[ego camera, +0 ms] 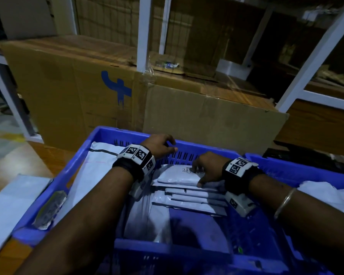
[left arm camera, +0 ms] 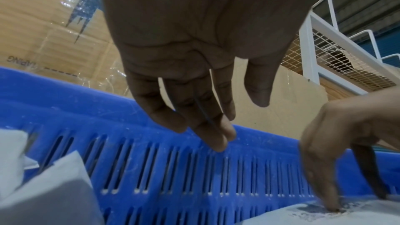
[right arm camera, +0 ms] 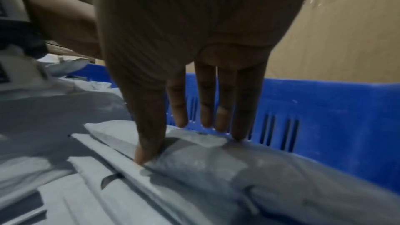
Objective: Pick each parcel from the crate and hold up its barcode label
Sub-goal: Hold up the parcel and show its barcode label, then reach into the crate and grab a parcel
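Reaching into the blue crate, I have my right hand on the top white parcel, thumb and fingertips spread down against it near the far wall. My left hand hovers above the far rim, fingers loose, holding nothing. More white parcels lie stacked just nearer.

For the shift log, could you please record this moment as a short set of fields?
Container: blue slotted plastic crate
Contents: overlapping grey-white poly mailer parcels
Top parcel: padded grey-white mailer with printed label, lying by the far wall
Right hand: thumb and fingertips pressing on the top parcel, not yet lifting it
Left hand: empty, fingers relaxed, above the far wall
Behind crate: large brown cardboard box
Label held up: no
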Tool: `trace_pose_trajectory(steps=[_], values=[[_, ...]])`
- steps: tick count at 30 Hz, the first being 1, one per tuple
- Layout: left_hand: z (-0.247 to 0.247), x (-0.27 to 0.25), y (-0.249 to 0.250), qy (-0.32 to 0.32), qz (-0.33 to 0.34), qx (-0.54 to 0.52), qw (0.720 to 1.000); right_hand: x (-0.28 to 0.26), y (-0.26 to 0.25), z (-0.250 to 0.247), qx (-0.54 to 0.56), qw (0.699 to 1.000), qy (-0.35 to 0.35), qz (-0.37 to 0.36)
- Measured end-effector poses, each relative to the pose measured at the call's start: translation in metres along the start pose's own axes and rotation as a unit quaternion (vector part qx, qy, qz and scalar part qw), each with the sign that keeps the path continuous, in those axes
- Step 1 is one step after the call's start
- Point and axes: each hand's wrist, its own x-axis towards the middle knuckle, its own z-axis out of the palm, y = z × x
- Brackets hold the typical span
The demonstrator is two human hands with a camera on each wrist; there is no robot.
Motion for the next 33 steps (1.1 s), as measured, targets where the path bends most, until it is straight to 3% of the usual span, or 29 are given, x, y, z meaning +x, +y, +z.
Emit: trace_pose_trajectory(steps=[9,16,25,30,33], values=[[0.002,-0.001,-0.001,0.002,0.001,-0.016,1.0,0.005,-0.001,0.018,0.009,0.999,-0.033,0.008],[0.0,-0.003,0.002,-0.001,0.002,-0.009,1.0,0.005,0.0,0.013,-0.005,1.0,-0.006,0.015],[-0.002,-0.004,0.006,-0.007,-0.004,0.058,0.998,0.007,0.0,0.021,0.005,1.0,-0.008,0.014],[-0.002,-0.003,0.007,-0.013,-0.006,0.073,0.997,-0.001,-0.027,0.005,0.0,0.998,0.033,-0.047],[-0.002,-0.005,0.009,-0.013,-0.008,0.079,0.997,-0.008,-0.059,0.004,0.003,0.992,0.009,-0.126]])
